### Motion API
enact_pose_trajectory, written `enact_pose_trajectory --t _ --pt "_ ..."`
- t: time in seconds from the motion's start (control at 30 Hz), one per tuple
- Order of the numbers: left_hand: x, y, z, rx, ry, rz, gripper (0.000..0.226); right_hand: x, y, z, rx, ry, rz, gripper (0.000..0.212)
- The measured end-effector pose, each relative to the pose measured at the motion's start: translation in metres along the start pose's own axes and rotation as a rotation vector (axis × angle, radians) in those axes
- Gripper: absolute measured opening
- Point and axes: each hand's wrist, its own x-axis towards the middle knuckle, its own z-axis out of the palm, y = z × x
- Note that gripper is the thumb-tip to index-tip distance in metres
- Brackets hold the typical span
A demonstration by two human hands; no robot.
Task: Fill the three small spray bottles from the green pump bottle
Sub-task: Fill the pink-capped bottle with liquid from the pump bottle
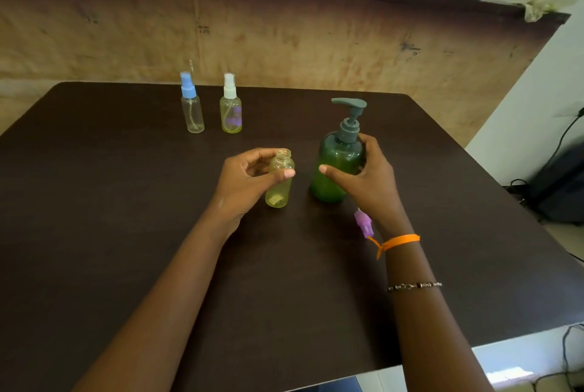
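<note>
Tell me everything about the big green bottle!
The green pump bottle is see-through dark green plastic, round and fat, with a grey pump top whose spout points left. It stands upright on the dark table, right of the small open bottle. The right hand grips its body, thumb across the front and fingers behind. Its pump is up, not pressed.

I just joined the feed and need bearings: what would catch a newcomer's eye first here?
The translucent dark green pump bottle stands mid-table in the right hand. Beside it the left hand holds an uncapped yellowish clear spray bottle. Two capped small bottles, blue-topped and white-topped, stand behind at the far edge.
</note>
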Motion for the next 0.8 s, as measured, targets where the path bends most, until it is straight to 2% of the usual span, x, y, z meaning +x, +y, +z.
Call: enact_pose_trajectory --t 0.2,0.33,0.57,0.63,0.8 --pt "-0.003 0.012 0.002 -0.118 0.019 0.054 0.035 -0.025 -0.002 0.008 0.039 -0.054 -0.039 0.071" --pt "-0.007 0.030 -0.001 -0.187 -0.010 0.163 0.040 -0.041 -0.009 0.013 0.055 -0.054 -0.044 0.073" --pt "-0.010 0.043 -0.005 -0.040 -0.096 0.341 0.053 -0.054 -0.011 0.016 0.075 -0.107 -0.037 0.071" --pt "-0.009 0.043 -0.004 -0.027 -0.068 0.349 0.057 -0.055 -0.012 0.017 0.080 -0.111 -0.042 0.071" --pt "-0.007 0.039 -0.008 -0.032 0.034 0.364 0.050 -0.057 -0.013 0.016 0.078 -0.121 -0.040 0.071"
